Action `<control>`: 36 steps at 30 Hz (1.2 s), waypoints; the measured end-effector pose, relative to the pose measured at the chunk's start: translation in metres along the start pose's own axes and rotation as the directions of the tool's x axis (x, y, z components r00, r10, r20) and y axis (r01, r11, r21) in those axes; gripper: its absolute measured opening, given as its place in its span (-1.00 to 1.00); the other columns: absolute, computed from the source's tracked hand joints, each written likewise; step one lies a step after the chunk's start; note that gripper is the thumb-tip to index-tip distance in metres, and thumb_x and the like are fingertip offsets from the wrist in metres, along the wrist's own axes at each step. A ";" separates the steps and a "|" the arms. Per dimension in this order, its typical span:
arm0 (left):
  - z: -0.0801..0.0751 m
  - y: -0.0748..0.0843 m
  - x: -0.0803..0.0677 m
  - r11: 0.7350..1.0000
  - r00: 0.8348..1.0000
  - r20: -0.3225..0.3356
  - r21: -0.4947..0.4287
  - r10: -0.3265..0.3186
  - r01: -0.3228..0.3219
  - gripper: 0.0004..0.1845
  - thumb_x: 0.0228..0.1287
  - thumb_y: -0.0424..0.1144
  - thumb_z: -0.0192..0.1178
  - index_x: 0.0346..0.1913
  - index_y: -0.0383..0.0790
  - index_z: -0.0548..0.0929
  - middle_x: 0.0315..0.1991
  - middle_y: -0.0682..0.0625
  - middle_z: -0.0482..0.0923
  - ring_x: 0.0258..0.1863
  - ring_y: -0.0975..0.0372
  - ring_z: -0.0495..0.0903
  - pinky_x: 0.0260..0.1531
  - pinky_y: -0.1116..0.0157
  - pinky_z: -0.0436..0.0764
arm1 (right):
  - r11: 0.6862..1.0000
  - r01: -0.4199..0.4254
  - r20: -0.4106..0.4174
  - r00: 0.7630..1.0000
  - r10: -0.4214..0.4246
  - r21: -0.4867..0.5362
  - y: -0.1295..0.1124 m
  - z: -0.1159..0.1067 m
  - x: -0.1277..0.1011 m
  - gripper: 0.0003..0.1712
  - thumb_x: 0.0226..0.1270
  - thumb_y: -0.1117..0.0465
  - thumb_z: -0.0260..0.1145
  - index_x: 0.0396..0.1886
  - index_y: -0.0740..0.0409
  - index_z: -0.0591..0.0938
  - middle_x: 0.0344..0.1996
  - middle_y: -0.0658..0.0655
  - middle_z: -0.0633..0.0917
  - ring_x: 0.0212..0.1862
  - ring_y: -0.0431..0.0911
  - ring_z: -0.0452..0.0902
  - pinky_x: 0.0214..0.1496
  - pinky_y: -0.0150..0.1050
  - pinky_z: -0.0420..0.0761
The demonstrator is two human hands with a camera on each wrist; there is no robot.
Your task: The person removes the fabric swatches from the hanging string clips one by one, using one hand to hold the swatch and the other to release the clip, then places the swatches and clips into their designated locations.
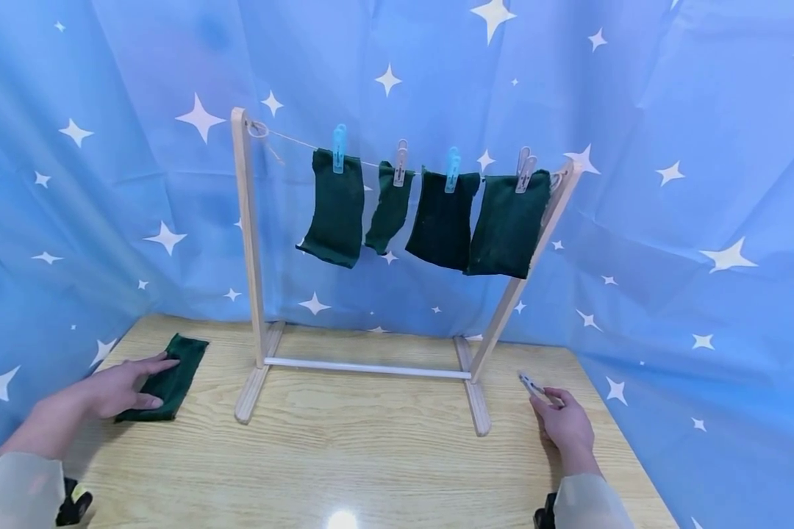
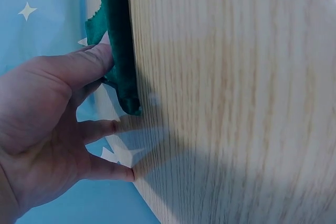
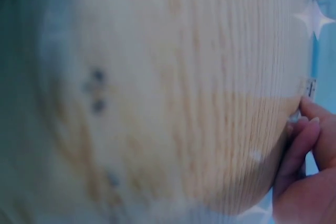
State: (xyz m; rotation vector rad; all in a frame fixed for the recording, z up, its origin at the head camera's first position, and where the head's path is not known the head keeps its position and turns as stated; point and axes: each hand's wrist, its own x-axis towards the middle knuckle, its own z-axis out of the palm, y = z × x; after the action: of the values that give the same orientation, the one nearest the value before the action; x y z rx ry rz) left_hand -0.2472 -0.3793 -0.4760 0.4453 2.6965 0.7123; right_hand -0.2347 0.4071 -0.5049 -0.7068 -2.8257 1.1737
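The left hand (image 1: 120, 389) pinches, we see, a green cloth (image 1: 184, 373) on the table (image 1: 357, 441) (left of the drying rack (image 1: 370, 369)); well apart, the right hand (image 1: 567, 426) grips a clothespin (image 1: 529, 383) right of it.

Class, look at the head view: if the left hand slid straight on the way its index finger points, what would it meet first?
Past the green cloth it touches, the left hand would probably meet the rack's left foot or left post; depth is too unclear to say which.
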 end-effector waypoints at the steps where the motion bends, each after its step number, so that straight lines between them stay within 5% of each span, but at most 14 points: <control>1: 0.000 0.000 0.001 1.000 1.000 0.002 0.002 0.001 -0.001 -0.10 0.42 -0.20 0.47 0.63 -0.55 0.27 0.59 -0.73 -0.03 0.41 -0.82 -0.08 0.28 -0.57 0.39 | 1.000 -0.003 0.003 1.000 0.003 0.005 0.000 0.000 0.000 -0.25 0.69 -0.16 0.25 0.61 0.20 0.40 -0.07 0.20 0.70 -0.46 -0.10 0.60 -0.28 -0.17 0.51; 10: -0.003 -0.004 -0.001 1.000 1.000 0.009 -0.002 -0.003 0.003 -0.10 0.46 -0.19 0.44 0.63 -0.58 0.24 0.57 -0.76 -0.06 0.44 -0.69 0.17 0.17 -0.30 0.65 | 0.998 -0.015 0.012 1.000 0.015 0.053 0.003 0.002 0.004 -0.23 0.65 -0.10 0.31 0.63 0.20 0.39 -0.07 0.17 0.75 -0.42 -0.11 0.60 -0.35 -0.23 0.63; 26: -0.002 -0.006 0.001 1.000 1.000 -0.014 0.007 0.006 -0.006 -0.13 0.50 -0.25 0.40 0.63 -0.61 0.20 0.58 -0.75 -0.05 0.45 -0.67 0.19 0.20 -0.31 0.63 | 0.993 -0.008 0.005 1.000 0.008 0.121 0.007 0.000 0.001 -0.19 0.65 -0.09 0.35 0.67 0.22 0.37 -0.07 0.16 0.71 -0.42 -0.11 0.58 -0.39 -0.24 0.69; 32: 0.000 -0.003 -0.003 0.999 0.990 -0.142 -0.031 -0.018 0.014 -0.17 0.63 -0.11 0.30 0.62 -0.63 0.22 0.57 -0.76 -0.01 0.45 -0.68 0.18 0.22 -0.46 0.53 | 0.962 -0.012 0.017 1.000 0.008 0.273 0.006 -0.006 -0.004 -0.13 0.66 0.00 0.35 0.73 0.29 0.25 -0.11 0.08 0.70 -0.37 -0.21 0.67 -0.36 -0.27 0.77; 36: 0.002 0.010 -0.009 0.997 0.948 -0.313 -0.064 -0.055 0.036 -0.27 0.75 -0.01 0.14 0.58 -0.59 0.33 0.53 -0.70 0.22 0.39 -0.64 0.33 0.14 -0.45 0.58 | 0.935 0.004 -0.022 1.000 0.004 0.355 0.000 -0.011 -0.011 -0.25 0.72 0.06 0.27 0.70 0.29 0.30 -0.16 -0.07 0.71 -0.36 -0.26 0.70 -0.36 -0.29 0.78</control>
State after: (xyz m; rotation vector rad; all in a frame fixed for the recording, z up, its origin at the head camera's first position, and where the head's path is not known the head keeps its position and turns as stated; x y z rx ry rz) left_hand -0.2361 -0.3733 -0.4706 0.2725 2.9595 0.9143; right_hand -0.2227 0.4099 -0.4948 -0.6867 -2.4874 1.6048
